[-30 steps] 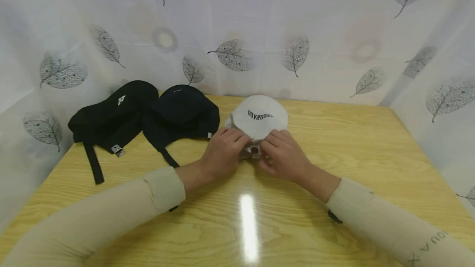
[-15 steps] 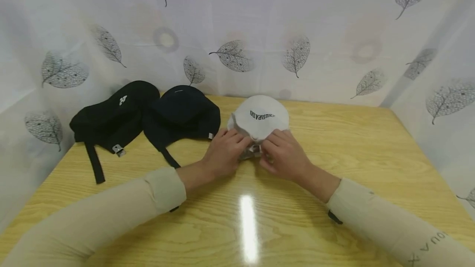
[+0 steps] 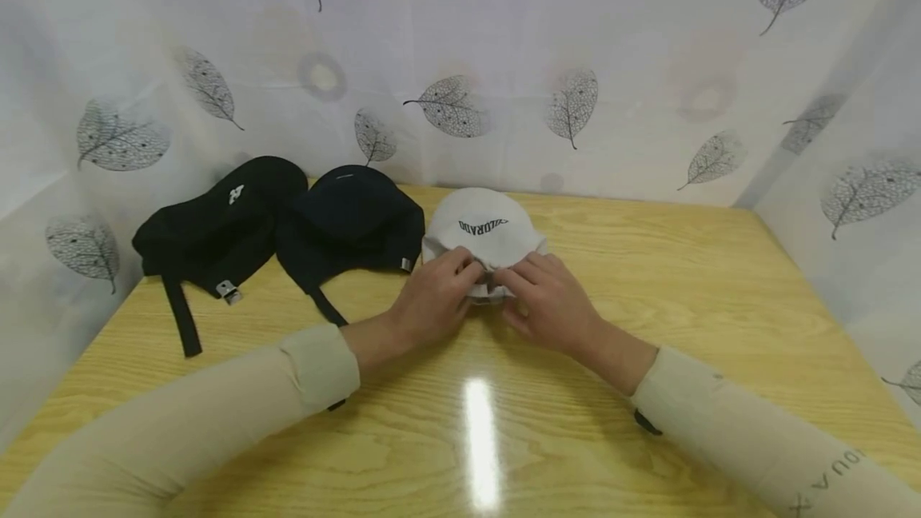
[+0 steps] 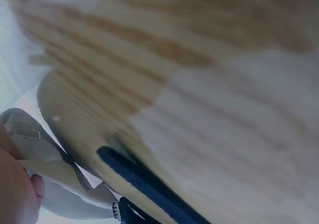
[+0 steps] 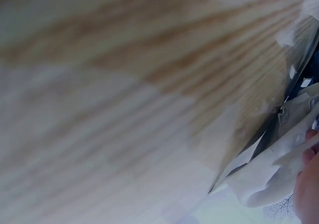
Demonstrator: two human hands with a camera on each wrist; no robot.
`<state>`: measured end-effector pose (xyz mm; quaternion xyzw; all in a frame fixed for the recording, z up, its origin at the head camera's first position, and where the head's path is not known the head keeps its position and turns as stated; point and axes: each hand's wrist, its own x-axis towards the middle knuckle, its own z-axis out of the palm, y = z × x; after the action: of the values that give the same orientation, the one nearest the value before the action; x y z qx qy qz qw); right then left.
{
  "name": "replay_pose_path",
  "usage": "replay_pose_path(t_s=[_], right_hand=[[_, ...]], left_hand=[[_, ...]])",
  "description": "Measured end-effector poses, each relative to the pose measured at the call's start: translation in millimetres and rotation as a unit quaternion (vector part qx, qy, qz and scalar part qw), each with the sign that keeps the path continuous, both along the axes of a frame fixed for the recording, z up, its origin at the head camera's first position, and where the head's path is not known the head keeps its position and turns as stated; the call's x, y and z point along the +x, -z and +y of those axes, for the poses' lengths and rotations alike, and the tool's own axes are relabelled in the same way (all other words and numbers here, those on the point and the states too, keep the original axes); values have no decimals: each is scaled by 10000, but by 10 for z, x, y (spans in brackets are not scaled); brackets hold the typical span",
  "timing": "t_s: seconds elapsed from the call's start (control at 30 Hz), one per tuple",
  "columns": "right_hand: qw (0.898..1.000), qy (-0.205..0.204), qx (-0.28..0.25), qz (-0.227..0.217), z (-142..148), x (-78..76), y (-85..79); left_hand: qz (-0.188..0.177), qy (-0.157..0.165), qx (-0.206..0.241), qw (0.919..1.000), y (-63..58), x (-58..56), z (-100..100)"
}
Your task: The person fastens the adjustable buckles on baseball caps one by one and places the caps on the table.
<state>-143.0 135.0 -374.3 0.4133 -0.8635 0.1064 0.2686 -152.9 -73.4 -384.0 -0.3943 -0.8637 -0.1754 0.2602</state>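
A white cap (image 3: 478, 218) with dark COLORADO lettering lies on the table, its lettering upside down in the head view. My left hand (image 3: 437, 294) pinches the cap's near edge from the left. From the right, my right hand (image 3: 550, 302) grips the same edge, its fingers curled close to those of the left hand. Between the hands, part of the strap end shows and the rest is hidden by fingers. In the left wrist view the white cap (image 4: 75, 199) appears at the lower left beside the fingers; in the right wrist view the cap (image 5: 274, 169) is at the right edge.
Left of the white cap lies a dark navy cap (image 3: 352, 214), close against it. Further left is a black cap (image 3: 216, 230) with a white emblem, its strap (image 3: 181, 318) hanging toward me. A leaf-patterned curtain (image 3: 504, 38) stands behind the wooden table (image 3: 683, 302).
The white cap has shifted slightly left, close to the navy cap, and turned a little. The right hand's fingers have moved inward over the strap area, nearer the left hand.
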Motion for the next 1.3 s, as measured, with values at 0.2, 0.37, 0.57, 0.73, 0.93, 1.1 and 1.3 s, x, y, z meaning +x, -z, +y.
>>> replay_pose_path(t_s=[0.2, 0.37, 0.57, 0.73, 0.93, 1.1, 1.3], right_hand=[[10000, 16, 34, -86, 1, -23, -17], [10000, -19, -58, -54, 0, -48, -16], [9994, -223, -228, 143, 23, -84, -16], [9983, -400, -351, 238, 45, -106, -27], [9985, -381, -328, 215, 50, -98, -51], [9976, -427, -355, 403, 43, -102, -49], [9974, -403, -320, 513, 19, -104, -47]], left_hand=[[48, -73, 13, 10000, -22, -9, 7], [98, -70, 16, 9999, -25, -23, 15], [156, 10, 49, 9999, -29, -38, 40], [55, -55, 27, 10000, -53, -39, 57], [-21, -100, -42, 9999, -58, -43, 49], [96, -55, -93, 9999, -45, -61, 33], [266, 36, -109, 9996, -41, -76, 15]])
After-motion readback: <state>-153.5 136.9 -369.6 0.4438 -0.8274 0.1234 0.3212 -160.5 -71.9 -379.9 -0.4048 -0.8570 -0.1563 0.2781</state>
